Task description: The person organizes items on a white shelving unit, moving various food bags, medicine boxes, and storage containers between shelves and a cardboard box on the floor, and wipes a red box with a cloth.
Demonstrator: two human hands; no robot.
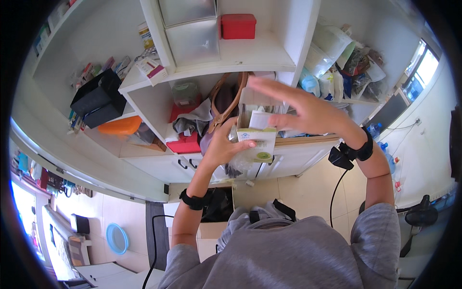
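My left hand (224, 146) grips a small white carton (255, 144) with green print, its thumb across the front face. The carton's top is open, and a white folded paper or packet (260, 119) shows inside it. Over the opening is my right hand (306, 110), blurred, fingers extended and thumb apart. That thumb overlaps the edge of the white paper; whether it touches it I cannot tell. Clear plastic wrap (241, 162) hangs below the carton. Just behind it, in a cubby, stands a purple bag with brown leather handles (218, 121).
White shelving (234, 67) surrounds the hands. A black box (99, 97) and medicine cartons (149, 68) crowd the left shelves. A red box (238, 26) sits above; bagged goods (346, 76) fill the right shelf. On the floor is an open cardboard box (213, 230).
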